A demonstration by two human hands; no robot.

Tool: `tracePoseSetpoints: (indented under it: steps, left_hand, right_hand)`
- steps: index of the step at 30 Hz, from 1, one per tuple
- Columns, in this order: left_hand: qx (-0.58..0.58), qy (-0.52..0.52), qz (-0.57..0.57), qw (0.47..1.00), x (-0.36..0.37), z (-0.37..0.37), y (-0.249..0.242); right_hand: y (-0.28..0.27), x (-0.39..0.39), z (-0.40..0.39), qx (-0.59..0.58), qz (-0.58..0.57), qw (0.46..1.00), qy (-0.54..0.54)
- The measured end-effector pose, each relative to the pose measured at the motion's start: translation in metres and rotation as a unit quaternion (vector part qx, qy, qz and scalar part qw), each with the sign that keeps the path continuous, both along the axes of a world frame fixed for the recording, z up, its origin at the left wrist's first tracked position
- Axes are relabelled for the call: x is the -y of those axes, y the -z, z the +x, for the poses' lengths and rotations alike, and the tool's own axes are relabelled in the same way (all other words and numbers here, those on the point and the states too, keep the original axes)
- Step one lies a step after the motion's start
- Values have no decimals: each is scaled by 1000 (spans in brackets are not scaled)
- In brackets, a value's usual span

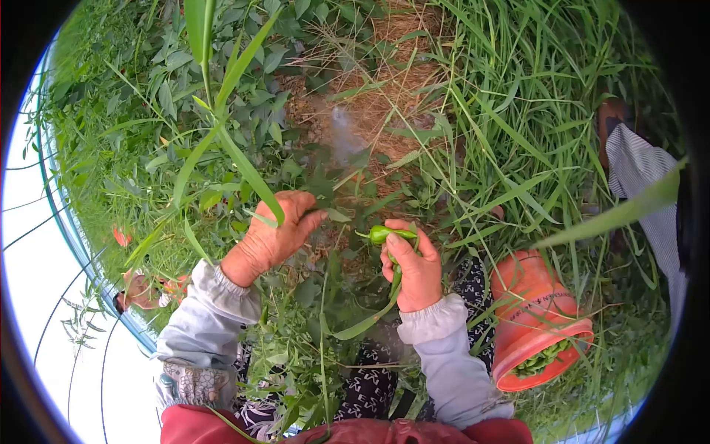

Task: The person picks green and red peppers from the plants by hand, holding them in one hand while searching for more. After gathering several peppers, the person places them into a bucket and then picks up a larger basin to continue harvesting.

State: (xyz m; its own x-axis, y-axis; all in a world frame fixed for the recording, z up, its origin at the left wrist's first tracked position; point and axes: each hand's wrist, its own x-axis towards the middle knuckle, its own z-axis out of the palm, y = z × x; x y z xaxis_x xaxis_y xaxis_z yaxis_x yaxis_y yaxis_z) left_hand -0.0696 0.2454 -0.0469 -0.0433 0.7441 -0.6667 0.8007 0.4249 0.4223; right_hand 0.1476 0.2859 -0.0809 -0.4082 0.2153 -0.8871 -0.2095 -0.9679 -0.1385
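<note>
Green peppers (384,234) are in my right hand (416,271), pinched between thumb and fingers, with a stem pointing left. Part of another long green piece hangs below the palm. My left hand (277,233) is to the left among the leafy plants (259,96), its thumb and index finger brought together at a leaf (338,215); what lies between the fingertips is too small to make out.
An orange bucket (526,296) lies tilted at the right, with green peppers (543,360) inside. Tall grass (518,111) fills the right side, and long blades cross the view. Another person (138,290) is at the far left. Striped fabric (643,170) shows at the right edge.
</note>
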Motion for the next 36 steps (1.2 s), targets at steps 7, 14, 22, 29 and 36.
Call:
tracePoseSetpoints:
  steps: [7, 14, 22, 29, 36]
  left_hand:
    - [-22, -91, 84, 992, -60, -57, 36]
    - [-326, 98, -133, 931, 22, -190, 73]
    - [-233, 143, -271, 923, 102, -83, 53]
    - [-254, 79, -229, 936, 115, -17, 83]
    - [-237, 105, -240, 935, 130, -39, 91]
  right_hand:
    - [-3, 4, 3, -184, 2, 978, -94]
    - [-1, 2, 9, -249, -72, 960, -110]
    - [0, 3, -1, -214, -48, 963, -157]
    - [2, 12, -9, -177, -28, 963, -202]
    - [4, 19, -11, -170, -19, 960, -221]
